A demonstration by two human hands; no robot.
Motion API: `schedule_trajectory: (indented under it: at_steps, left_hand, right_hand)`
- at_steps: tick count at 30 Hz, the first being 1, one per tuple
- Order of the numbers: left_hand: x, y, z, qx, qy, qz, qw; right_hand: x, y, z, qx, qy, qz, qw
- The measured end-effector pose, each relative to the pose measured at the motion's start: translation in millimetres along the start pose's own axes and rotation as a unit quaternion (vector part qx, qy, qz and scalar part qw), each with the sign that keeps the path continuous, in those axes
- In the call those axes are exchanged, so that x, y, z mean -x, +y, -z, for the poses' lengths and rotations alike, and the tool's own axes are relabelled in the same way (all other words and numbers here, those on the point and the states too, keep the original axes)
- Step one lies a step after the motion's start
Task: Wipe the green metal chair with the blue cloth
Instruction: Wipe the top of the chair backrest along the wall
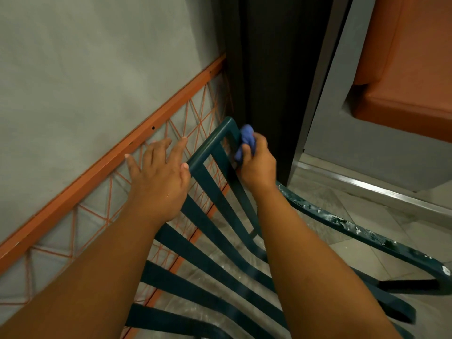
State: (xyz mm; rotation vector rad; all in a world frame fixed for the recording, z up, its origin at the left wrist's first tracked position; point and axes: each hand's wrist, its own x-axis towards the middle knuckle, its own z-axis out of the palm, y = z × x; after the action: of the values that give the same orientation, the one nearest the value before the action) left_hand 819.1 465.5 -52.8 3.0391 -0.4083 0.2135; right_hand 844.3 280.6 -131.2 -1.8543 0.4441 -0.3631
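The green metal chair (215,201) with long slats fills the lower middle of the head view, its top rail pointing up toward a dark pillar. My right hand (258,162) grips the bunched blue cloth (245,140) and presses it against the right end of the top rail. My left hand (159,172) has its fingers spread and straight, the thumb touching the left corner of the rail. The chair's armrest (354,228), flecked with white, curves off to the lower right.
An orange frame with orange string webbing (137,148) runs diagonally along the grey wall on the left, right behind the chair. A dark pillar (274,81) stands ahead. An orange padded seat (403,101) is at upper right above a tiled floor.
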Motion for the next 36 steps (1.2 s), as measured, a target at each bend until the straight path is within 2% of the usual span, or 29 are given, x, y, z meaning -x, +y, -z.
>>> schedule_trajectory:
  at_steps: [2,4,8,10,13,17,20,23,25,27,29,31,34,36]
  left_hand:
    - [0,0,0,0.003,0.002,-0.003,1.0]
    - [1,-1,0,0.004,0.002,-0.005,1.0]
    - [1,-1,2,-0.002,-0.005,-0.011,1.0]
    - [2,-3,4,-0.001,-0.014,-0.006,1.0]
    - [-5,-1,8,-0.006,-0.004,-0.017,1.0]
    - [-33,22,10,-0.007,0.028,-0.11,0.994]
    - [-45,36,3,0.015,0.022,-0.148,0.989]
    - [-49,37,-5,0.06,0.019,-0.157,0.986]
    - [-50,37,-6,0.08,0.01,-0.154,0.985]
    - [-51,38,-7,0.095,-0.003,-0.147,0.985]
    - [-51,37,-7,0.114,-0.008,-0.139,0.984]
    - [-52,36,-8,0.12,-0.007,-0.137,0.983]
    - [-53,36,-9,0.135,-0.007,-0.13,0.982]
    - [-53,36,-10,0.141,-0.008,-0.131,0.981]
  right_hand:
    - [3,-18,-13,-0.042,-0.012,0.054,0.998]
    - [17,-15,-28,-0.023,-0.006,0.096,0.995]
    - [41,5,-16,-0.022,-0.013,0.088,0.996]
    - [41,-4,-1,-0.066,-0.002,0.04,0.997]
    - [30,-18,20,-0.145,0.087,-0.022,0.985]
    - [10,-14,38,-0.321,0.16,-0.1,0.928]
    - [0,5,46,-0.374,0.144,-0.162,0.902]
    - [-2,20,45,-0.352,0.107,-0.113,0.923]
    - [-1,15,36,-0.306,0.044,-0.046,0.95]
    - [-2,0,19,-0.201,-0.051,0.025,0.978]
    - [-4,-10,2,-0.069,-0.113,0.09,0.987]
    - [-14,-5,1,-0.019,-0.118,0.054,0.991]
    - [-29,26,22,0.012,-0.166,-0.093,0.982]
    - [-39,35,34,0.035,-0.207,-0.156,0.965]
